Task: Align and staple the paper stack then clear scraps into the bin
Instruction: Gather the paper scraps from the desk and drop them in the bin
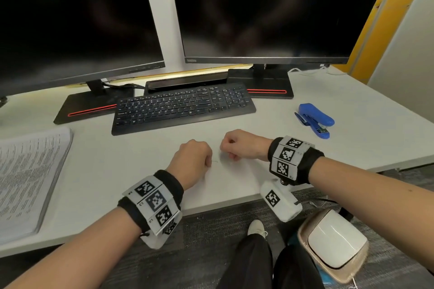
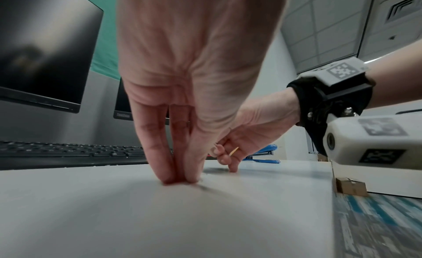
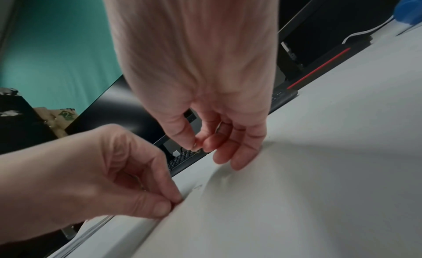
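Note:
Both hands are on the white desk (image 1: 305, 159) in front of the keyboard. My left hand (image 1: 207, 161) has its thumb and fingertips pinched together on the desktop, at one end of a thin bent staple (image 1: 215, 161). In the right wrist view, my right hand (image 3: 198, 146) pinches a tiny metal scrap between thumb and forefinger, with its other fingers curled down to the desk. The blue stapler (image 1: 314, 119) lies to the right of the hands, apart from both. The printed paper stack (image 1: 28, 176) lies at the desk's left edge. A white-lidded bin (image 1: 335, 246) stands on the floor below my right arm.
A black keyboard (image 1: 183, 108) lies just beyond the hands, with two dark monitors (image 1: 265, 9) on stands behind it. White cables (image 1: 312, 70) run along the back right. The desk's front edge is close under my wrists. My legs and a shoe (image 1: 256, 227) show below.

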{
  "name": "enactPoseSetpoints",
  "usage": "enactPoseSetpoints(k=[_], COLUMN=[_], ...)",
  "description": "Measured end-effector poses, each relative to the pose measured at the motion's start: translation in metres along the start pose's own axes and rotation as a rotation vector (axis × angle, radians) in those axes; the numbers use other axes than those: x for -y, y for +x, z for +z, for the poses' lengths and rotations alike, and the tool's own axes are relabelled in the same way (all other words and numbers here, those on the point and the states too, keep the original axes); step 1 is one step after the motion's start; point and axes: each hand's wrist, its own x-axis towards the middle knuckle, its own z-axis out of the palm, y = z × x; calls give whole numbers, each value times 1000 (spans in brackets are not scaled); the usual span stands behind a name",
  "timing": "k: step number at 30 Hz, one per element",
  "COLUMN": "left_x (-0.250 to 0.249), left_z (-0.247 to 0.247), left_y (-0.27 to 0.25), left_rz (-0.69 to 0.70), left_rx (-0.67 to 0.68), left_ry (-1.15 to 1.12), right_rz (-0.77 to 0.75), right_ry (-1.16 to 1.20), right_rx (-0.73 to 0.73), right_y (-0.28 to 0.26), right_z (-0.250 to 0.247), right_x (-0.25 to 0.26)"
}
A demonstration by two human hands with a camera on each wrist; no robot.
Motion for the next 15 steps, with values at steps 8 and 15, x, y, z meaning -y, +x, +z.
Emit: enactPoseSetpoints(k=[8,15], left_x=[-2,7], left_z=[5,-6], left_y=[-2,4], left_rz=[32,13], left_rx=[31,170], left_ry=[55,-22], right_rz=[-80,-164], right_ry=[-407,-631], right_rx=[-52,-52], right_y=[1,3], right_z=[12,23], right_x=[2,6])
